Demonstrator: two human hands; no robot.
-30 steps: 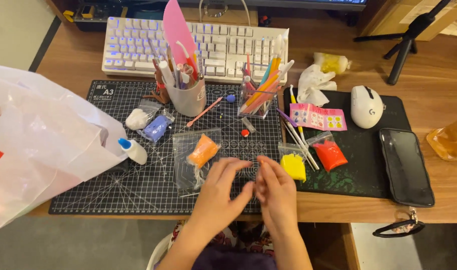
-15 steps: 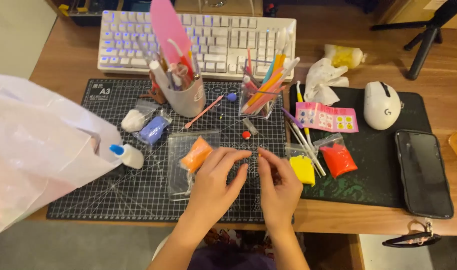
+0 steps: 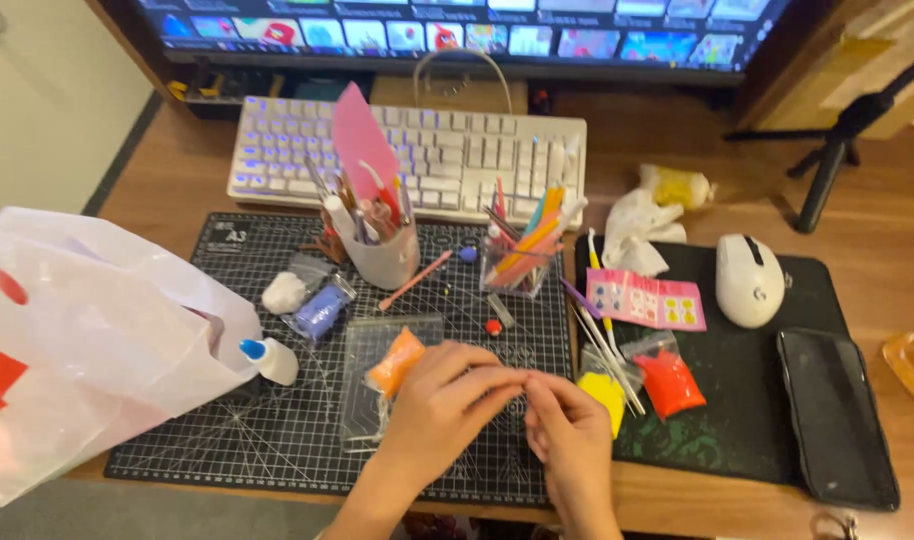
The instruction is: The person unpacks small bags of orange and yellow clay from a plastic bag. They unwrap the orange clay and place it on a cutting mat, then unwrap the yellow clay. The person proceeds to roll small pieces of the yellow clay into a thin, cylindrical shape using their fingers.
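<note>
Both hands (image 3: 507, 415) meet fingertips over cutting mat (image 3: 227, 430), perhaps pinching something.

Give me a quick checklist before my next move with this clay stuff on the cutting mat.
1. Both hands over the cutting mat: ok, left hand and right hand meet fingertip to fingertip.
2. What the fingers pinch: cannot tell, too small to see.
3. Orange clay bag in reach: ok, beside the left hand.
4. Yellow clay bag in reach: ok, by the right hand.
5. Glue bottle capped: ok, blue cap on.
</note>
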